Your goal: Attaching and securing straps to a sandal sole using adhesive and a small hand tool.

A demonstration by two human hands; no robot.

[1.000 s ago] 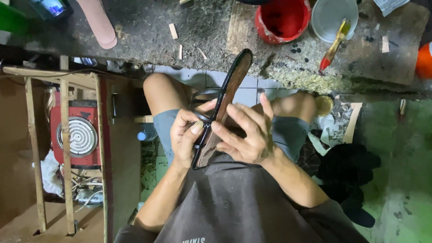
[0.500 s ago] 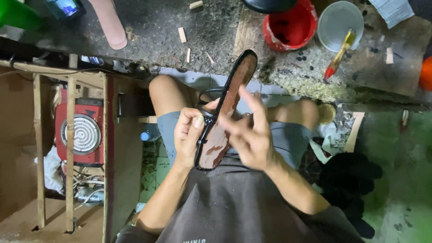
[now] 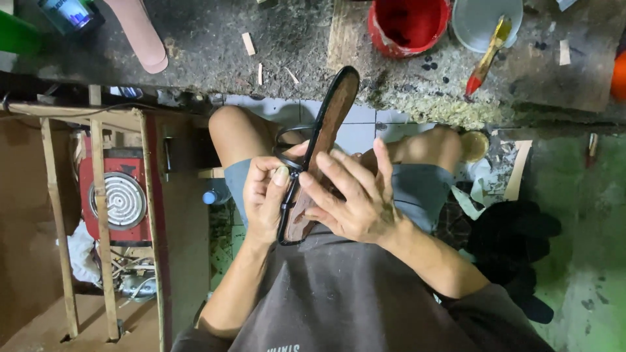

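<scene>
Since half a second ago, our right hand (image 3: 355, 202) has flattened back over the brown shoe sole (image 3: 323, 153), fingers spread where two were lifted before, and the sole has tipped slightly more upright.

We hold the sole over our lap, its long axis running from about 7 o'clock at the heel near our belly to 1 o'clock at the toe, which reaches the edge of the grimy workbench (image 3: 293, 39). Our left hand (image 3: 267, 195) pinches the dark rim strip (image 3: 306, 156) at the sole's 9 o'clock edge between thumb and fingers, seemingly to press it against the side. Our right hand lies open on the sole's face, bracing it rather than closing around it.

On the bench at 12 o'clock stand a red bucket (image 3: 407, 23) and a pale bowl (image 3: 486, 19) with a brush (image 3: 486, 55) leaning out, within reach. A red hotplate (image 3: 117, 199) sits on the wooden shelf at 9 o'clock.
</scene>
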